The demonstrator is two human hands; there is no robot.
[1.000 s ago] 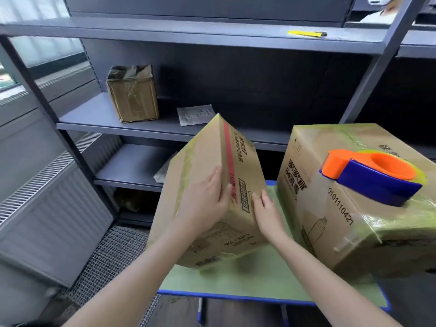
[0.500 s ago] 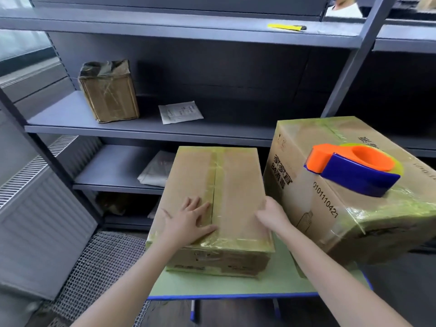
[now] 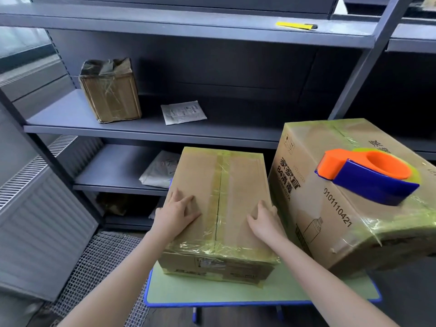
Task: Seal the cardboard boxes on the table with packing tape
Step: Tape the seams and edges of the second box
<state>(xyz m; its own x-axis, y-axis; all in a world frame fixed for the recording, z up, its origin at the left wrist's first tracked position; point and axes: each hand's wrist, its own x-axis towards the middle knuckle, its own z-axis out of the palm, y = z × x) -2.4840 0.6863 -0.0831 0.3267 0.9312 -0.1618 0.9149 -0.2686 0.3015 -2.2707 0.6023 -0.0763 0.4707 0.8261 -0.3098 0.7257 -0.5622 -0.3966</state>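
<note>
A small cardboard box [image 3: 238, 182] lies flat on the green table [image 3: 212, 292], its top seam and edges covered with yellowish tape. My left hand [image 3: 175, 214] rests on the left part of its top with fingers spread. My right hand [image 3: 263, 219] lies on the right part of the top, near the box's right edge. A larger taped cardboard box [image 3: 313, 208] stands to the right, touching the small one. An orange and blue tape dispenser [image 3: 368, 178] sits on top of the large box.
Grey metal shelving [image 3: 146, 131] stands behind the table, holding a taped box [image 3: 111, 93], a white paper packet [image 3: 182, 112] and a plastic bag [image 3: 158, 173]. A yellow utility knife [image 3: 296, 25] lies on the upper shelf. A radiator [image 3: 35, 220] and a floor grate [image 3: 99, 263] are at the left.
The small box has gone from tilted on edge to lying flat on the table. Both hands have moved onto its top face.
</note>
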